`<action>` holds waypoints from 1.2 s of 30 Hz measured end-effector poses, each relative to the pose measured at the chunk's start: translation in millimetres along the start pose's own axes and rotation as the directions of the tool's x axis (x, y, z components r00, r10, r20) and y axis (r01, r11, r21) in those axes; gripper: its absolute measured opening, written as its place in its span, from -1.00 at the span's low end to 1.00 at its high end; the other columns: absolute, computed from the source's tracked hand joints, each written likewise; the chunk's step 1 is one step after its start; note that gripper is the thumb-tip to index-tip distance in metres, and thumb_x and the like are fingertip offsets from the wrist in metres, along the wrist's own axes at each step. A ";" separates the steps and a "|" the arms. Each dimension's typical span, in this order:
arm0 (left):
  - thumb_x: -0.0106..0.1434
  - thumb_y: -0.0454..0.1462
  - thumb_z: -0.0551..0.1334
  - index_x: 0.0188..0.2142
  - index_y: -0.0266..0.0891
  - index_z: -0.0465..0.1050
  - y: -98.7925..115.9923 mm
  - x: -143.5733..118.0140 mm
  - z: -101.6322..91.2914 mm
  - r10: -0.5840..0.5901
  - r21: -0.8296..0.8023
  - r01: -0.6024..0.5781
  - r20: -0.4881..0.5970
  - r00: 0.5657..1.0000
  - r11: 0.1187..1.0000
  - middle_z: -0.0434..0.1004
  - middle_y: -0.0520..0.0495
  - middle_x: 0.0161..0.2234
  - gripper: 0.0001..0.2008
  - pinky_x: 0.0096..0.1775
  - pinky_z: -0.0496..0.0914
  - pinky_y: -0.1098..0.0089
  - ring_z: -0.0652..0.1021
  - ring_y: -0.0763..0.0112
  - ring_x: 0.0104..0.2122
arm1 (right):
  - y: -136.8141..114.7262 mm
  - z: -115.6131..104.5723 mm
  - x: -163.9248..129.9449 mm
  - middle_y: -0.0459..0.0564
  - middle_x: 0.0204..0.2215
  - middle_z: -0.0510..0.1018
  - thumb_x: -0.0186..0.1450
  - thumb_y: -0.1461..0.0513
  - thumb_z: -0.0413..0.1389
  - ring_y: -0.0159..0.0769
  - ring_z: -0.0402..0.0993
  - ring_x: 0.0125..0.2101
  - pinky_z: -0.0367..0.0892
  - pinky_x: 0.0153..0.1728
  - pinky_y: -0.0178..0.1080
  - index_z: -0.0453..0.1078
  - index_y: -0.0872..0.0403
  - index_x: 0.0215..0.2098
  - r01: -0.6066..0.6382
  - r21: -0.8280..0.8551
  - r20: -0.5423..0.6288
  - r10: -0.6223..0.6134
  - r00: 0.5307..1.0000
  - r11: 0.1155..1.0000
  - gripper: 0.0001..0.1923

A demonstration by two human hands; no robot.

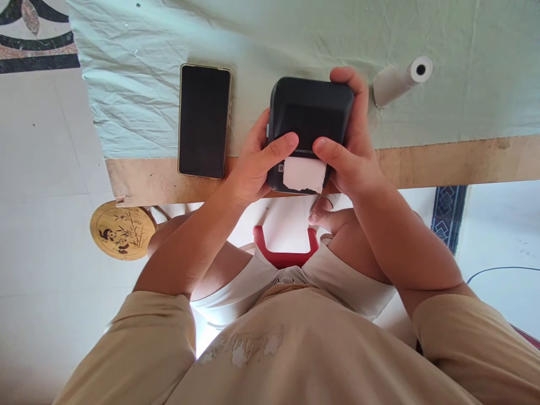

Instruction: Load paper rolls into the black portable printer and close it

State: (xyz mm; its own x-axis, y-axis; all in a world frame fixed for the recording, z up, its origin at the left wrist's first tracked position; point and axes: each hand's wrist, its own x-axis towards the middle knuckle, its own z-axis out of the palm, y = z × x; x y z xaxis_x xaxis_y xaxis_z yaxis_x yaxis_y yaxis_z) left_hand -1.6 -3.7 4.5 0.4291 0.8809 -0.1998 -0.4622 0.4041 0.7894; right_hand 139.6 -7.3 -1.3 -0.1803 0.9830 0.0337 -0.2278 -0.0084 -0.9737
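Between both hands sits a black portable label printer (314, 115), held near the table's front edge. A torn-edged strip of white paper (304, 173) sticks out of its near end. My left hand (264, 157) grips the printer's left side, with the thumb lying on the top face. Around the right side wraps my right hand (348, 143), its thumb on top and a finger at the far right corner. The fingers beneath the printer are hidden. Off to the right, a white paper roll (392, 86) stands on the cloth, apart from the hands.
A dark-screened phone (205, 121) lies left of the printer. Pale green cloth (270, 34) covers the table, leaving a bare wooden front edge (455, 162). Below the edge are a round wooden stool (123, 230) with a panda picture and a red seat edge (286, 259) between the legs.
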 end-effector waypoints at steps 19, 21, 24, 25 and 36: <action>0.13 -0.13 0.15 -0.17 -0.08 0.26 -0.4 -1.1 -3.1 -0.017 0.061 0.018 -0.014 1.000 0.998 0.41 0.00 -0.34 -0.74 -0.45 0.33 0.44 0.49 0.48 -0.43 | -0.2 -0.4 -0.3 -0.11 -0.17 0.33 -0.02 0.03 0.20 -0.30 0.41 -0.28 0.43 -0.24 -0.20 0.03 -0.22 -0.03 -0.011 -0.013 0.000 0.011 1.000 1.000 -0.37; 0.12 -0.09 0.15 -0.12 -0.08 0.26 0.4 -1.6 -2.5 -0.036 0.075 0.038 -0.019 0.999 0.996 0.44 -0.03 -0.27 -0.67 -0.41 0.35 0.41 0.51 0.40 -0.34 | -0.1 0.0 -0.3 -0.11 -0.17 0.32 -0.02 0.03 0.19 -0.30 0.40 -0.29 0.43 -0.25 -0.20 0.02 -0.22 -0.03 -0.017 -0.017 -0.003 0.017 1.000 1.000 -0.36; 0.08 0.01 0.15 -0.05 -0.08 0.24 0.6 -1.6 1.5 -0.048 0.057 0.051 -0.062 0.997 0.997 0.47 -0.06 -0.25 -0.54 -0.29 0.40 0.35 0.49 0.25 -0.15 | -0.9 1.1 -0.3 -0.12 -0.16 0.31 -0.01 0.04 0.18 -0.31 0.37 -0.28 0.42 -0.24 -0.20 0.02 -0.22 -0.03 -0.018 -0.023 -0.007 0.018 1.000 1.000 -0.37; 0.08 0.04 0.12 -0.03 -0.08 0.24 0.3 -1.3 3.2 -0.052 0.045 0.056 -0.085 0.995 0.997 0.48 -0.05 -0.26 -0.51 -0.24 0.40 0.33 0.47 0.23 -0.10 | -1.4 1.5 -0.3 -0.12 -0.16 0.31 -0.01 0.05 0.18 -0.32 0.37 -0.27 0.42 -0.24 -0.20 0.02 -0.21 -0.03 -0.015 -0.020 -0.005 0.015 1.000 1.000 -0.38; 0.23 -0.01 -0.06 -0.20 -0.23 0.34 -7.5 6.9 -7.2 -0.060 -0.177 0.053 -0.034 0.998 0.983 0.51 -0.06 -0.23 -0.60 -0.03 0.36 0.29 0.44 0.32 -0.04 | -5.7 -2.8 -2.2 -0.19 0.02 0.23 0.06 0.03 0.12 -0.22 0.21 0.04 0.20 0.12 -0.16 0.07 -0.27 0.02 0.060 -0.279 -0.059 -0.080 0.995 0.959 -0.43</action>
State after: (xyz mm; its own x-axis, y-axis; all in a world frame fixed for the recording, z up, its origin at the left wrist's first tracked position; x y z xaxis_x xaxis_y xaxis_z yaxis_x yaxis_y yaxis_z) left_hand -0.8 1.1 -7.0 0.4291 0.8630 -0.2668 -0.5689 0.4876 0.6623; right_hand 143.9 -8.9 3.6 -0.1045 0.9897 0.0979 0.0374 0.1023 -0.9941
